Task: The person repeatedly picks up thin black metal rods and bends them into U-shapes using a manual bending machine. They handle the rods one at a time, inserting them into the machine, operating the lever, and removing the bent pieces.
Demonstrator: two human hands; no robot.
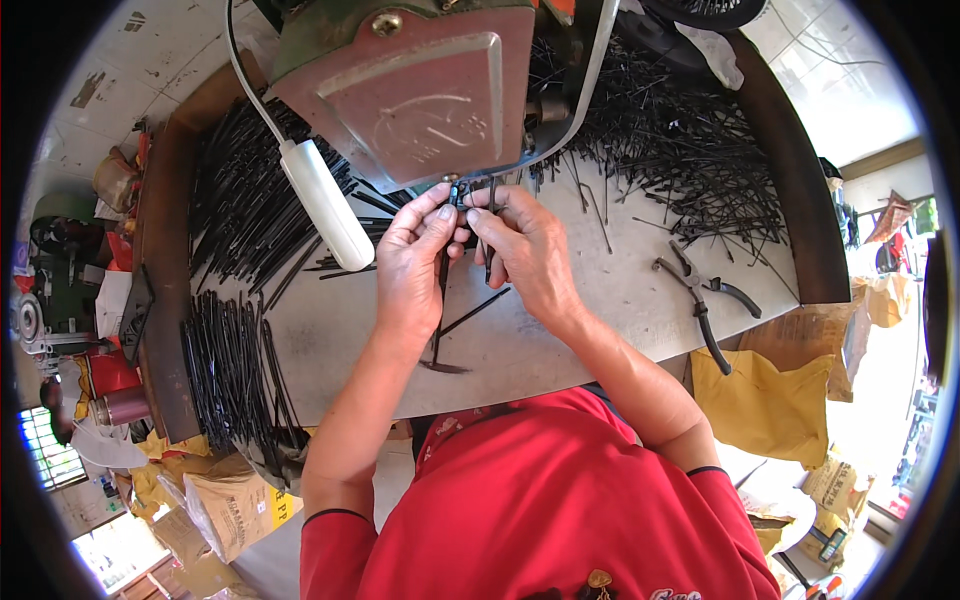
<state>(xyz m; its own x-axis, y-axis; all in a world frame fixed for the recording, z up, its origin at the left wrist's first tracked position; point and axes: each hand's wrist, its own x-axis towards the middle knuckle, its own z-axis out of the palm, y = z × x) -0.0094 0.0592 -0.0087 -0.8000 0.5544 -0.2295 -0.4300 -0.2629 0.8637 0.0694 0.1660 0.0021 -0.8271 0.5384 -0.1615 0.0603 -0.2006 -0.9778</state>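
Observation:
Both hands meet just below the machine's reddish-brown front cover (420, 100). My left hand (412, 245) is closed, its thumb and fingertips pinching a thin black rod (437, 335). This rod hangs down toward me and ends in a short curved crosspiece near the table edge. Its upper end sits close under the machine, where a small shiny part (455, 190) shows between the fingertips. My right hand (525, 250) is closed round a thin dark rod (491, 197) held upright. Whether that piece is a tool or a workpiece, I cannot tell.
Black rods (250, 190) lie heaped at left, with a bundle (230, 365) nearer me. More thin rods (680, 150) pile up at right. Pliers (700, 300) lie spread near the right edge of the metal table (600, 320). A white lamp (328, 205) hangs beside my left hand.

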